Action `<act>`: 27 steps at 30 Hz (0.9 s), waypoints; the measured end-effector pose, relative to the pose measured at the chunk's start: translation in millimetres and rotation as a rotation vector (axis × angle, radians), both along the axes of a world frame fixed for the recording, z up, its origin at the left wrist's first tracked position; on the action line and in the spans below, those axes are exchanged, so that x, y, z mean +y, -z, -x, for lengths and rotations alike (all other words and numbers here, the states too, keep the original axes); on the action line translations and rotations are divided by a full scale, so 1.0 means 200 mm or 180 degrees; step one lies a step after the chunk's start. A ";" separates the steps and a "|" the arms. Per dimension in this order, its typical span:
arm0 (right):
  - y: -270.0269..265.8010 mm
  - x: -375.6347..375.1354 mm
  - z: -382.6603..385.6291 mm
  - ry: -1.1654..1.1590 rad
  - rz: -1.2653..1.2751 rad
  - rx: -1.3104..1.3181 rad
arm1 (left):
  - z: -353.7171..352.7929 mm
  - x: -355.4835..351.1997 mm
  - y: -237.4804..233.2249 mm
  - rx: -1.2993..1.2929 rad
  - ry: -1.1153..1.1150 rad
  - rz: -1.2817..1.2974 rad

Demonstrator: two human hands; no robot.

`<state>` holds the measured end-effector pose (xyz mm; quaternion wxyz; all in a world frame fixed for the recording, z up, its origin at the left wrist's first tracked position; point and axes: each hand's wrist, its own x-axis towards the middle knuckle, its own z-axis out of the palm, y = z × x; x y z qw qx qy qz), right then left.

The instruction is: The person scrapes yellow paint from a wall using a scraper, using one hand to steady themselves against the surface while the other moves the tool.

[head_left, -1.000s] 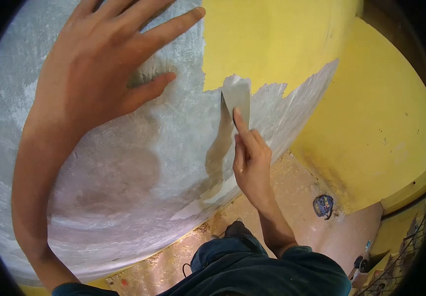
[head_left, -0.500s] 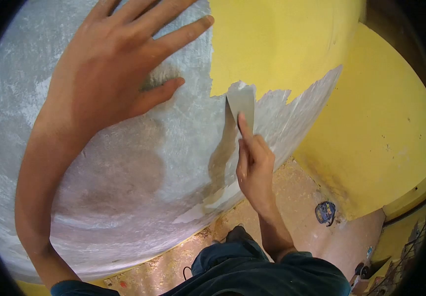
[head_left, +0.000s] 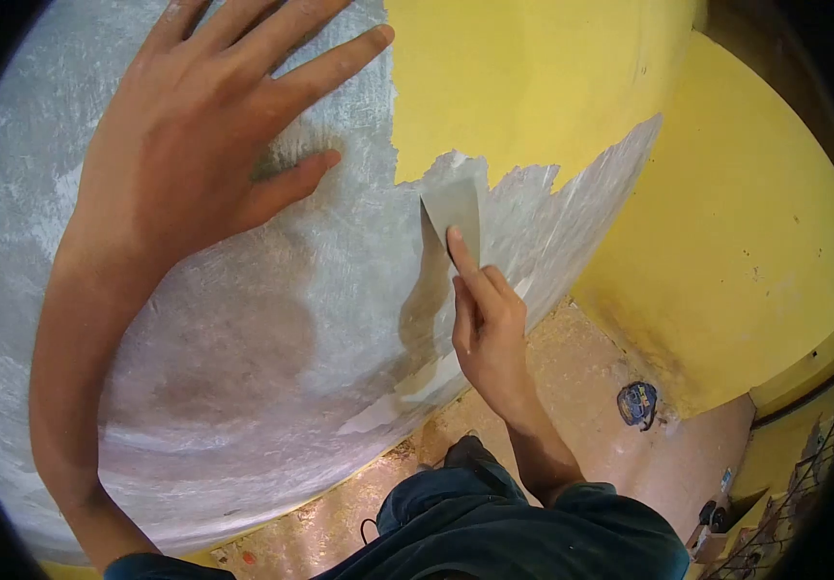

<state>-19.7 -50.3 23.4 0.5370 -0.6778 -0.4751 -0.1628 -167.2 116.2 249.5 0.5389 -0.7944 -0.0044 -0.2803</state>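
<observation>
My left hand lies with fingers spread against the bare grey part of the wall, its little finger touching the edge of the yellow paint. In my right hand is a scraper, its handle hidden inside the closed fingers and the index finger stretched along the blade. The wide end of the blade rests on or close to the grey surface, just below the ragged lower edge of the yellow layer. A dark shadow falls to the left of the scraper.
On the right stands another yellow wall with brown stains near its foot. A blue and black object lies on the debris-strewn floor. Dark items and a metal grid are at the lower right.
The scraper has drawn slightly down from the paint edge, and the pale flake at its tip no longer shows. My left hand keeps its spread pose; the view has shifted a little.
</observation>
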 end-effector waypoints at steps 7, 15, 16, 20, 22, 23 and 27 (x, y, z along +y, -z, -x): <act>-0.02 0.00 -0.02 0.0023 -0.0027 0.0018 | -0.01 -0.07 0.01 -0.0079 -0.0330 0.0131; -0.06 0.00 -0.01 0.0084 0.0021 0.0004 | -0.01 0.04 0.02 -0.0061 0.0042 -0.0273; -0.04 -0.01 0.00 0.0063 0.0041 -0.0002 | -0.01 0.02 0.01 -0.0063 -0.0086 -0.0272; 0.03 -0.02 0.03 -0.0088 0.0103 0.0163 | 0.01 0.02 0.00 -0.0015 0.0004 -0.0110; -0.06 0.01 0.00 -0.0026 0.0002 0.0006 | 0.00 0.04 0.01 0.0011 0.0079 -0.0016; -0.08 0.01 0.00 0.0049 -0.0111 -0.0123 | 0.00 0.03 0.01 0.0034 0.0096 0.0000; -0.04 0.00 0.02 0.0099 -0.0023 -0.0137 | 0.00 0.01 0.00 -0.0018 0.0065 -0.0140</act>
